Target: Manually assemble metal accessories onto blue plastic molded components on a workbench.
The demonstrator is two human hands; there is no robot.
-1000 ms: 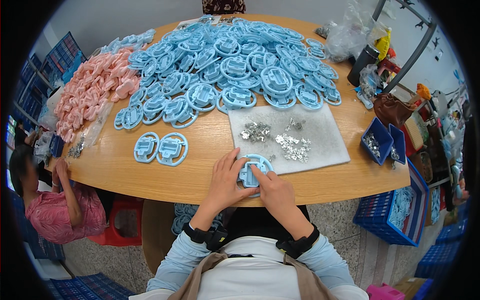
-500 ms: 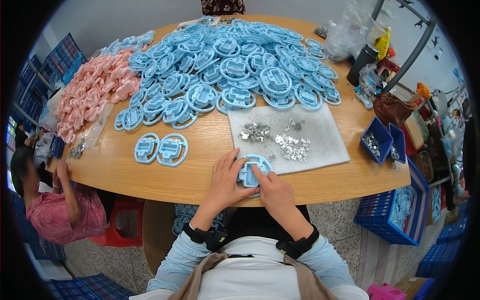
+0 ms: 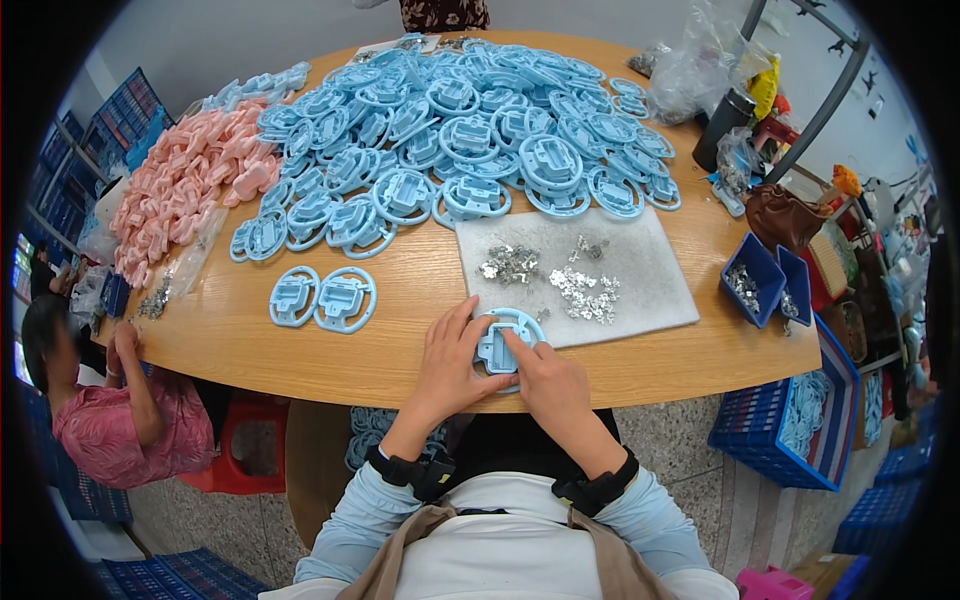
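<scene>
A light-blue plastic steering-wheel-shaped part [image 3: 495, 351] lies at the table's front edge, by the lower left corner of a pale pad [image 3: 655, 280]. My left hand [image 3: 450, 352] is closed round its left side, thumb at the lower rim and fingers at the upper left. Over the right side bends my right hand [image 3: 556, 385], index fingertip pressed into the middle recess, other fingers curled; whatever lies under them is hidden. On the pad are small silvery metal pieces in a dark heap [image 3: 511, 264] and a brighter spread [image 3: 587, 295]. Two similar blue parts [image 3: 345, 300] rest side by side to the left.
A big pile of blue parts [image 3: 465, 138] covers the far table, with pink parts [image 3: 195, 180] to its left. Blue bins [image 3: 753, 282] holding metal pieces stand at the right edge, above a blue crate [image 3: 770, 440]. A person in pink [image 3: 135, 425] sits at left.
My hands and the blue part stay almost still. A pale shape shows at the top edge beside the person in patterned clothing.
</scene>
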